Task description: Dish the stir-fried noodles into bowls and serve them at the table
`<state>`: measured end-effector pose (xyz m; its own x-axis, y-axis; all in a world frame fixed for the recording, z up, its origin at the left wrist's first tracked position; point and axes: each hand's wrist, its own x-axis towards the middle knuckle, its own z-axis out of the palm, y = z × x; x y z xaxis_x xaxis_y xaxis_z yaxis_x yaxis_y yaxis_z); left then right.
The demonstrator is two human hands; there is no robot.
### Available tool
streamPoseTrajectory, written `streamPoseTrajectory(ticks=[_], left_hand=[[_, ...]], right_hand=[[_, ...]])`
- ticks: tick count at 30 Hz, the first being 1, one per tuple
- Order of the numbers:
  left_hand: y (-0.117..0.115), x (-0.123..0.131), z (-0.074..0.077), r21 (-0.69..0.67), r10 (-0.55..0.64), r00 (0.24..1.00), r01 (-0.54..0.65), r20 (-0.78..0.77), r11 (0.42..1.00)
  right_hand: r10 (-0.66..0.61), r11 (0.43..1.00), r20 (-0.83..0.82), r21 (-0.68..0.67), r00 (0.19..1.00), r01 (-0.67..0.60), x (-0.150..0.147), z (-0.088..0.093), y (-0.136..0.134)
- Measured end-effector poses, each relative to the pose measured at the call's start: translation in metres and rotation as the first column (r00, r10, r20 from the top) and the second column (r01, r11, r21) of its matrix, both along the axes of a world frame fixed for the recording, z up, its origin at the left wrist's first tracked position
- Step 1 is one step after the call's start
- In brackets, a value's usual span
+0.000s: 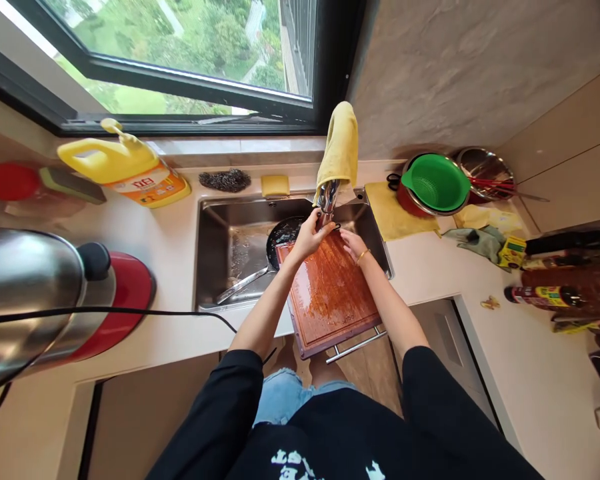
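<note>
My left hand (309,236) is closed around the lower end of the chrome faucet (329,195), over the sink (215,217). A yellow cloth (341,143) drapes the faucet's top. Just right of the spout, my right hand (353,245) has its fingers stretched out above the far end of a wet, reddish-brown cutting board (330,287). Whether those fingers touch the board I cannot tell. The board reaches from inside the sink out over the counter's front edge. Partly hidden behind it lies a black frying pan (283,233) with a metal handle.
On the left stand a yellow detergent jug (145,180) and a large red-and-steel appliance (115,293) with a black cord. Behind the sink are a steel scrubber (225,180) and a yellow sponge (275,186). A green colander (436,183) and several bottles occupy the right.
</note>
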<state>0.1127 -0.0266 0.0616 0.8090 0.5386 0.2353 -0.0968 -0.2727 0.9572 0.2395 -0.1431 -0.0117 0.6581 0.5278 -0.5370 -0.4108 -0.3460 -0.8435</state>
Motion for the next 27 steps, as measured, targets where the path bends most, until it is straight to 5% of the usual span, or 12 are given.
streamPoseTrajectory(ticks=[3, 6, 9, 12, 14, 16, 21, 24, 27], left_hand=[[0.003, 0.004, 0.011, 0.065, 0.019, 0.999, -0.016, -0.050, 0.998], [0.009, -0.005, 0.003, 0.195, 0.063, 0.985, -0.032, -0.158, 0.980], [0.001, -0.036, -0.032, 0.268, 0.126, 0.931, -0.032, -0.343, 0.963], [-0.029, -0.080, -0.077, 0.219, 0.134, 0.737, 0.019, -0.662, 0.976], [-0.055, -0.104, -0.098, 0.245, 0.064, 0.655, 0.188, -0.753, 0.951], [-0.078, -0.118, -0.109, 0.273, -0.020, 0.632, 0.364, -0.775, 0.891], [-0.102, -0.124, -0.109, 0.312, -0.054, 0.609, 0.479, -0.792, 0.821], [-0.099, -0.123, -0.105, 0.327, -0.044, 0.620, 0.471, -0.783, 0.819], [-0.097, -0.125, -0.096, 0.286, -0.071, 0.637, 0.439, -0.767, 0.852]], right_hand=[[0.090, 0.990, 0.175, -0.125, 0.980, -0.069, -0.020, -0.007, -0.051], [0.167, 0.954, 0.452, -0.299, 0.876, -0.027, -0.044, -0.006, -0.112], [0.257, 0.850, 0.659, -0.502, 0.706, 0.158, -0.077, 0.001, -0.175], [0.192, 0.711, 0.659, -0.604, 0.727, 0.360, -0.115, 0.005, -0.220], [0.060, 0.626, 0.654, -0.613, 0.754, 0.482, -0.137, 0.004, -0.236], [-0.098, 0.618, 0.624, -0.572, 0.775, 0.539, -0.157, 0.001, -0.240], [-0.442, 0.847, 0.134, -0.263, 0.887, 0.462, -0.194, -0.004, -0.225], [-0.575, 0.817, -0.065, -0.004, 0.815, 0.576, -0.203, 0.008, -0.211], [-0.557, 0.800, -0.100, 0.202, 0.824, 0.565, -0.198, 0.034, -0.200]])
